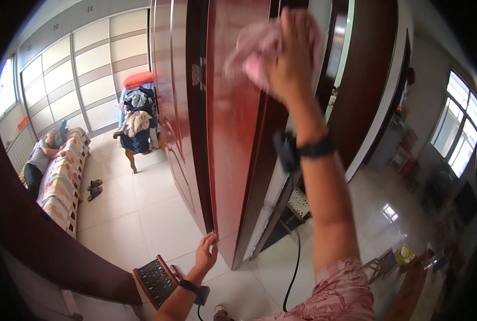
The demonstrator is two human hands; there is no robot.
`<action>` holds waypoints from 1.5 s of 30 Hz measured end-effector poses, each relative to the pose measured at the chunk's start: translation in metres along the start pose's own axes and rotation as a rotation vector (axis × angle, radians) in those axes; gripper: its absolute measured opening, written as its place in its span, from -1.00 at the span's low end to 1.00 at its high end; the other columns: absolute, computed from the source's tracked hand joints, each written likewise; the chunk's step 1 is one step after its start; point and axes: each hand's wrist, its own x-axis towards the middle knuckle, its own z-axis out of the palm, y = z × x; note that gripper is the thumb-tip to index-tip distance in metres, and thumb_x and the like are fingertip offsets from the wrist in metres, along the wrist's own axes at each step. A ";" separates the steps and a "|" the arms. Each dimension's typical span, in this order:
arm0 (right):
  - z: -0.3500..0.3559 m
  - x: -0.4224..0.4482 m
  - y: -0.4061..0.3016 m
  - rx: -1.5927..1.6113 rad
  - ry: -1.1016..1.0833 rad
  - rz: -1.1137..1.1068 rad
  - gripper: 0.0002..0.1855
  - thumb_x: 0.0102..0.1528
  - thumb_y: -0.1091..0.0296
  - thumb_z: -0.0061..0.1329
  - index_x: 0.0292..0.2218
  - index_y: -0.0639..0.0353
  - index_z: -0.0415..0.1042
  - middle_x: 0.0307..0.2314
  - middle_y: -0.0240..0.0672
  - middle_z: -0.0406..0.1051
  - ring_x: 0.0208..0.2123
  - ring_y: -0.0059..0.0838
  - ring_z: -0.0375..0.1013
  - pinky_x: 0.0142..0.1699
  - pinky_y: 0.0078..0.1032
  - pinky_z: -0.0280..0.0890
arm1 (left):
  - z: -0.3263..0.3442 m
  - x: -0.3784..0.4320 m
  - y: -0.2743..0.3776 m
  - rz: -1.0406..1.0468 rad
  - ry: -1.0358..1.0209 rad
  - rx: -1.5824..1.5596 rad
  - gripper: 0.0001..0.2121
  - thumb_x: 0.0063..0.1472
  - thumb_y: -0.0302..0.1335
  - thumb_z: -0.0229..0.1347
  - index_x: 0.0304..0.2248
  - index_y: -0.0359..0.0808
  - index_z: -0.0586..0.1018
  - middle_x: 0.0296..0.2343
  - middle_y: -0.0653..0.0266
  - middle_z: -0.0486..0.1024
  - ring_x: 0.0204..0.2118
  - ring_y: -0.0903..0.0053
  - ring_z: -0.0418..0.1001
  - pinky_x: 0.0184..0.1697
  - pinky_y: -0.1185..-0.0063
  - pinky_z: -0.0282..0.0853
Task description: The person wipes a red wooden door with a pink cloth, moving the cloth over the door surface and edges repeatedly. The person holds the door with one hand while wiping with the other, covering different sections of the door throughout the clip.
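My right hand (296, 68) is raised high at the top of the view, pressing a pink cloth (258, 52) near the upper part of a glossy red-brown wooden door frame (234, 132). Motion blurs the cloth. Low down at the centre, my left hand (207, 252) has its fingers slightly bent beside the lower edge of the frame, with no object visible in it; whether its fingertips touch the wood is unclear. A red-brown door (178, 100) stands just left of the frame, joined to it by a metal hinge (198, 74). Each wrist wears a black strap with a small device.
A small stool (156, 281) stands near my left forearm. A black cable (296, 273) hangs by my right arm. Beyond the doorway, a person (40, 160) lies on a bed (64, 176), near slippers (95, 189) and a chair piled with clothes (137, 120). Another seat (299, 202) stands behind the frame.
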 end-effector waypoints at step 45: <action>-0.077 -0.107 -0.087 0.628 -0.532 0.537 -0.43 -0.13 0.29 0.00 -0.05 0.18 0.22 -0.07 -0.15 0.19 0.00 -0.22 0.16 0.08 -0.37 0.01 | -0.065 0.220 0.187 0.846 -0.091 -0.797 -0.33 0.06 -0.22 0.03 0.09 -0.30 0.03 0.06 0.03 -0.01 0.14 0.37 -0.10 0.12 0.38 -0.15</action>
